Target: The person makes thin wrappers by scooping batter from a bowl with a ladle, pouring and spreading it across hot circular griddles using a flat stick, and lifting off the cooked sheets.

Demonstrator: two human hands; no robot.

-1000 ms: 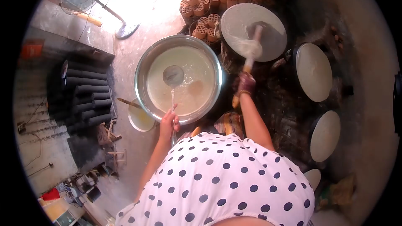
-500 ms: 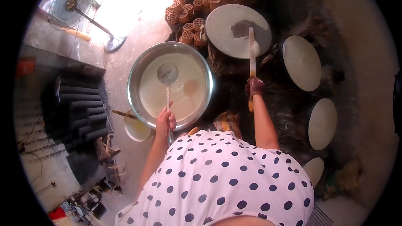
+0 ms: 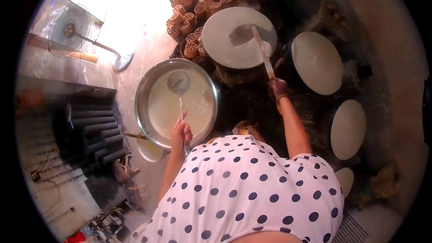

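My left hand (image 3: 181, 132) is wrapped round the handle of a ladle (image 3: 179, 83), whose round bowl is above or in the pale liquid of a wide metal basin (image 3: 139, 103). How deep the bowl sits, I cannot tell. My right hand (image 3: 279, 90), in a dark reddish glove, grips a long flat wooden stick (image 3: 263, 51). Its far tip rests on or just over a large round white surface (image 3: 218, 51), next to a darker greyish patch. Faint steam rises behind that surface.
More round pale discs (image 3: 317, 63) curve down the right side. Perforated clay-coloured cylinders (image 3: 180, 11) are piled behind the basin. A container with yellow contents (image 3: 150, 150) sits lower left of it. Dark cylinders (image 3: 96, 128) are stacked at left, below a standing fan (image 3: 69, 29).
My view has turned, shifting the surroundings. The wooden stick leans further, its tip now more to the left. The ladle stays over the basin, and both hands keep their grips.
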